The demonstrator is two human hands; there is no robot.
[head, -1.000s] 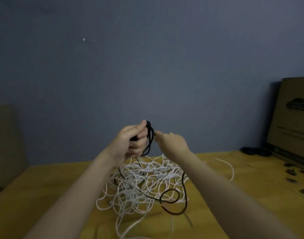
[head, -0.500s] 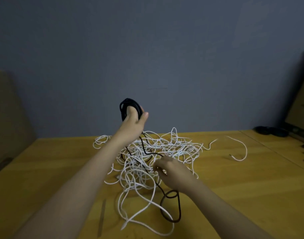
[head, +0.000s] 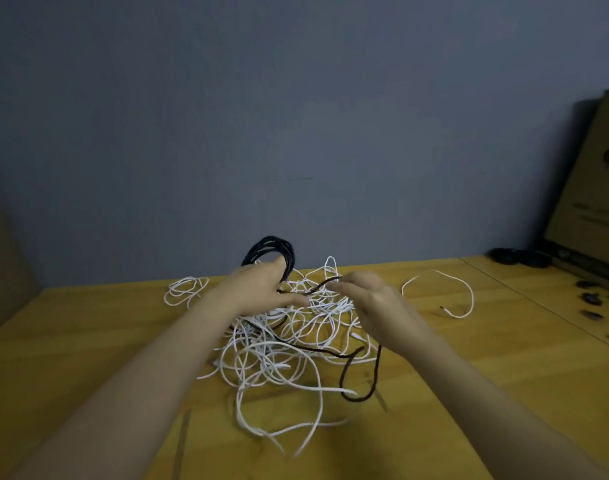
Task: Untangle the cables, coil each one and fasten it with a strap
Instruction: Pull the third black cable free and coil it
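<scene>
Two hands up over the wooden table (head: 88, 341), both above the tangle. Head view: left hand (head: 261, 289) holds a coil of black cable (head: 275, 251), loops standing upright above the knuckles, thumb stretched out toward the right, other fingers wrapped behind the coil and mostly hidden. Right hand (head: 375, 306) pinches the loose run of the same black cable near its fingertips (head: 341, 284), remaining fingers loosely curled. Short black span bridges the two hands. Black tail (head: 358, 375) drops from the right hand, loops on the table at the near-right edge of the pile, then runs back under the white strands. White cable tangle (head: 289, 341) sits mid-table under both hands; one white end (head: 462, 299) arcs out to the right, small white loops (head: 183, 289) at far left. Cardboard box (head: 594, 188) leans at far right, small dark items (head: 590, 299) beside it on the table, too blurred to identify. Blue-grey wall (head: 296, 116) behind.
</scene>
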